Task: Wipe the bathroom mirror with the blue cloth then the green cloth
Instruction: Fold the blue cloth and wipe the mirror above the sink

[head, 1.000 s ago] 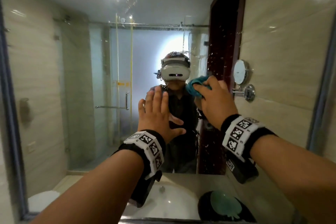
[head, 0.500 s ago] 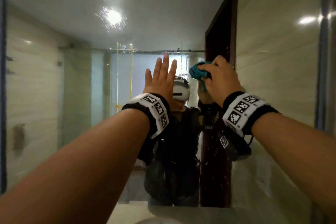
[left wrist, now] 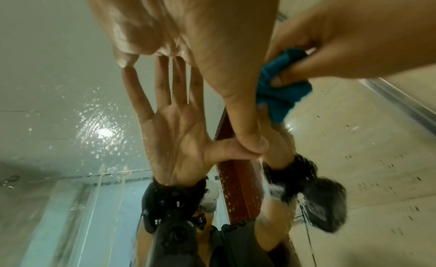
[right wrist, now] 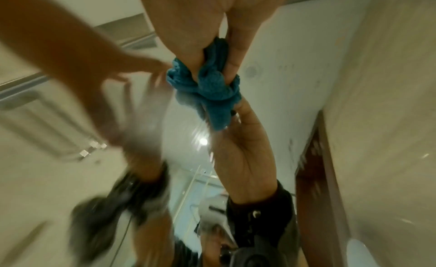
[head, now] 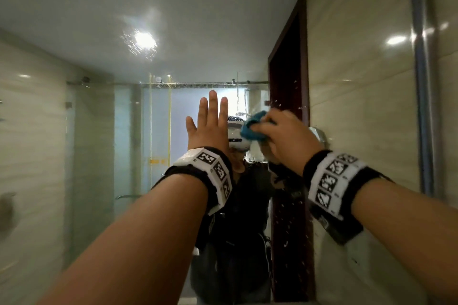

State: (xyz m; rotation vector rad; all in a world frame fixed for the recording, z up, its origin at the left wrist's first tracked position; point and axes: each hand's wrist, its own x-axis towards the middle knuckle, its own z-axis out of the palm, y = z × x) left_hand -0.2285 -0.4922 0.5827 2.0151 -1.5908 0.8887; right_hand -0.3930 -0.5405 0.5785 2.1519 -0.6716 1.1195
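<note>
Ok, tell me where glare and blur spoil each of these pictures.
Head view: the ceiling lamp's reflection flares on the mirror, and droplets smear it. Left wrist view: the same glare sparkles through water drops; the left hand is sharp. Right wrist view: the left hand is motion-blurred, the blue cloth fairly crisp.

Right hand [right wrist: 212, 25] pinches the bunched blue cloth [right wrist: 210, 84] against the mirror [right wrist: 271, 69].

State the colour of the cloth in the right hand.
The cloth is teal blue, clearest in the right wrist view.
</note>
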